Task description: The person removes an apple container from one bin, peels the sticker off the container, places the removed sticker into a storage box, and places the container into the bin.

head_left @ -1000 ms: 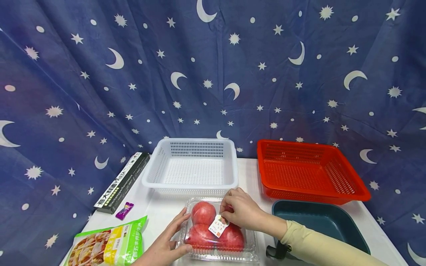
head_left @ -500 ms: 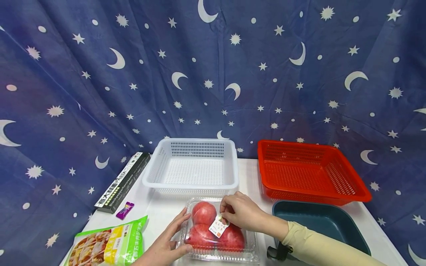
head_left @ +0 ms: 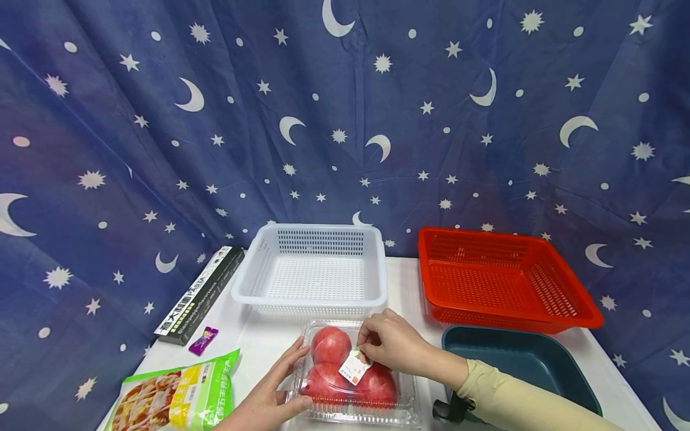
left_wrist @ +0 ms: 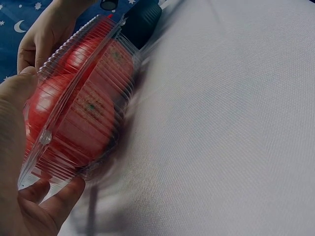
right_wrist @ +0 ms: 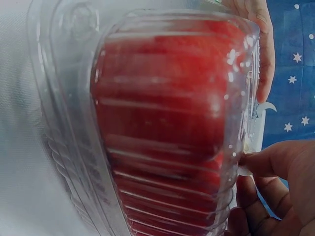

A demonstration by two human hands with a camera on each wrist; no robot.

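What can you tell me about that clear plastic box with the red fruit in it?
The box is a clear ribbed plastic clamshell, lid shut, lying flat on the white table in front of the white basket. Round red fruit fills it, three as far as shows. A small white label sits on the lid. The left hand holds its near left side; the right hand rests on top, fingers pinching the label.
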